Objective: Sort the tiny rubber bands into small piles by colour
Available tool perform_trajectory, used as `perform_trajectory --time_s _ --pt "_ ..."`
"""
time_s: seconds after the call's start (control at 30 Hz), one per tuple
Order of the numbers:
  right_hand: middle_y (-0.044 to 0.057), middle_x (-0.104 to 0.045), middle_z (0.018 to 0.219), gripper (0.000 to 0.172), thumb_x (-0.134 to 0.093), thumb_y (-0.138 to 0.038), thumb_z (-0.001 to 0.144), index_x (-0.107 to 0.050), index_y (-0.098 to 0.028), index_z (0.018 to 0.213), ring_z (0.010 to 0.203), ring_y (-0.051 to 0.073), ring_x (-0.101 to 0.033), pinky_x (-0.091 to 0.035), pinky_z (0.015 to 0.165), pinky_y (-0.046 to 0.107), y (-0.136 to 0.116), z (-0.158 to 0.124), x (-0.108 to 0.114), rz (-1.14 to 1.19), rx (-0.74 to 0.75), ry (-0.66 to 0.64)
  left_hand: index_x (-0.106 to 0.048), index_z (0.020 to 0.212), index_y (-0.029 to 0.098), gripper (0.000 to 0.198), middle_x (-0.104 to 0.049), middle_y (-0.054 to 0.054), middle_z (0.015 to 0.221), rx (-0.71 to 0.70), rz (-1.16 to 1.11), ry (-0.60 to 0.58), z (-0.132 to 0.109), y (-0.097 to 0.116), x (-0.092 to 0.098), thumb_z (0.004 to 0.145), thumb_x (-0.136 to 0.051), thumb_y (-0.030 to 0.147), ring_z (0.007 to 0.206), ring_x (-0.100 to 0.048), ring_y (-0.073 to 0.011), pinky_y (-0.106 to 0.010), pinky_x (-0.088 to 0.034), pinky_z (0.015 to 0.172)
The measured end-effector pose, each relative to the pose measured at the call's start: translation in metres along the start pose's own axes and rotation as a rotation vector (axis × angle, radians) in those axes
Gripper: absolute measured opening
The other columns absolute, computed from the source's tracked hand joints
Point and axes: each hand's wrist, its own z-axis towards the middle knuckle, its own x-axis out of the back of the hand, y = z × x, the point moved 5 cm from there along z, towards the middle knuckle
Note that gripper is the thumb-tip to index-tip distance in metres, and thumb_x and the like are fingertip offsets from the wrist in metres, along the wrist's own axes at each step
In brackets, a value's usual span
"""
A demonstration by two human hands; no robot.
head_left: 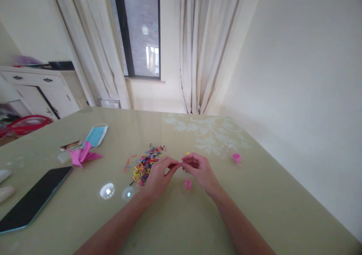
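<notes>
Over the table, my left hand (158, 175) and my right hand (200, 170) meet at their fingertips. Both are closed in a pinch on a small pink rubber band (181, 164), partly hidden by the fingers. A loose pile of small multicoloured rubber bands (143, 167) lies beside and partly behind my left hand. Below the gap between my hands sits a little cluster of pink bands (188, 184). Something small and yellow (187, 153) shows just behind my right fingers.
Left on the glossy table (175, 225) are a dark tablet-like slab (35, 196), a pink folded-paper shape (84, 155) and a blue face mask (96, 135). Two clear domes (107, 191) stand near my left forearm. A tiny pink cup (236, 157) stands at right, near the wall.
</notes>
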Motion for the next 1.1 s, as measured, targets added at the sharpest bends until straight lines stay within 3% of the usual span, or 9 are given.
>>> perform_trajectory --time_s 0.43,0.83,1.0,1.1 --pt "0.008 -0.082 0.088 0.028 -0.085 -0.042 0.08 -0.073 -0.022 0.096 0.085 0.025 -0.077 -0.059 0.077 0.04 -0.011 -0.002 0.002 -0.124 0.057 0.056 -0.075 0.089 0.02 0.02 -0.079 -0.003 0.084 0.147 -0.122 -0.002 0.001 -0.01 -0.001 0.098 -0.068 0.036 0.075 -0.073 -0.0174 -0.028 -0.058 0.069" --pt "0.008 -0.081 0.087 0.021 -0.086 -0.039 0.082 -0.076 -0.023 0.091 0.08 0.025 -0.075 -0.056 0.073 0.038 -0.03 -0.008 0.004 -0.152 0.183 0.128 -0.074 0.094 0.021 0.012 -0.077 -0.002 0.086 0.203 -0.271 0.053 0.0 -0.014 0.002 0.097 -0.065 0.029 0.079 -0.072 -0.0162 -0.027 -0.058 0.074" --pt "0.007 -0.081 0.086 0.019 -0.086 -0.038 0.082 -0.077 -0.024 0.09 0.079 0.025 -0.075 -0.054 0.072 0.038 -0.034 -0.01 0.003 -0.183 0.194 0.14 -0.073 0.095 0.02 0.013 -0.077 -0.003 0.086 0.195 -0.277 0.049 0.0 -0.011 0.002 0.098 -0.063 0.028 0.078 -0.071 -0.0161 -0.026 -0.058 0.073" --pt "0.007 -0.082 0.086 0.018 -0.084 -0.037 0.083 -0.076 -0.023 0.091 0.077 0.024 -0.074 -0.053 0.071 0.037 -0.037 -0.01 0.006 -0.198 0.187 0.139 -0.072 0.097 0.02 0.014 -0.077 -0.004 0.089 0.197 -0.201 0.084 0.0 -0.02 0.004 0.099 -0.061 0.029 0.081 -0.072 -0.0177 -0.028 -0.058 0.074"
